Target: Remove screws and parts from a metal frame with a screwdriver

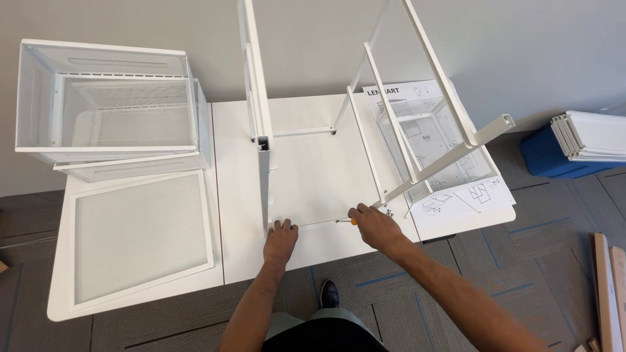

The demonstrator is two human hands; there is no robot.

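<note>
Frame rails (263,124) flanking bare tabletop (313,176)

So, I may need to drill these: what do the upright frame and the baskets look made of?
The frame looks like white painted metal: thin, straight rails with open hollow ends. The baskets look like white coated metal mesh, see-through between solid rims. Steel or aluminium cannot be told.

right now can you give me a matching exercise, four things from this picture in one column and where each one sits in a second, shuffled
Things:
1. stacked mesh baskets
2. flat mesh panel
3. instruction sheet
4. left hand

Places:
A. right end of the white table, under the slanted rails
B. table's far left corner
C. near table edge, at the foot of the upright post
D. lying flat on the table's near left

Pairs: 1-B, 2-D, 3-A, 4-C
</note>
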